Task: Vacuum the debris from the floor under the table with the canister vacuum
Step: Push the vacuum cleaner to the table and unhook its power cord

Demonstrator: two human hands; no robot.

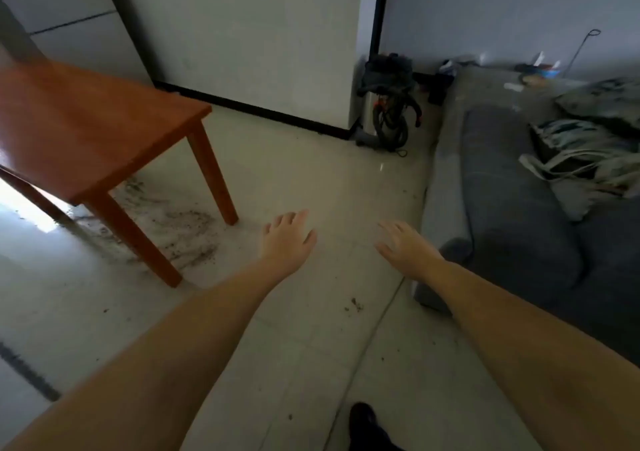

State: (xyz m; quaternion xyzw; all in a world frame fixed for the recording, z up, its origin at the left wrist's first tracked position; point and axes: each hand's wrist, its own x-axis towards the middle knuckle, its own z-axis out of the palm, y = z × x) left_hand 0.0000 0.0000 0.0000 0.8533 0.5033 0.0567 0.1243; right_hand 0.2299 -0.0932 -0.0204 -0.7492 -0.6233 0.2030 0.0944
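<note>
1. Under the near-right corner of the wooden table (pixel 86 132), head view, dark debris (pixel 180 232) lies scattered on the pale tiled floor (pixel 311 180), thickest between the two nearest table legs and spreading toward the table's right edge.
2. A few more specks (pixel 355 303) lie on the open floor, well apart from the table, between the two forearms.
3. The canister vacuum (pixel 384 104) stands upright at the far side of the floor, against the corner of the white wall (pixel 249 35) and just beside the far end of the grey sofa (pixel 512 208). Its dark hose and cord are looped around the body; finer detail is too dim to tell.
4. The left hand (pixel 287 239) is stretched forward, palm down over bare floor, just right of the table's nearest right leg. Its fingers are spread and it holds nothing.
5. The right hand (pixel 405 246) is likewise stretched forward, palm down, fingers apart and empty, near the sofa's front corner.
6. Both hands are well apart from the vacuum and touch neither table nor sofa.
7. Crumpled cloth and bags (pixel 581 152) lie on the sofa seat toward its right side.
8. A dark shoe (pixel 362 419) shows at the bottom edge of the floor.
</note>
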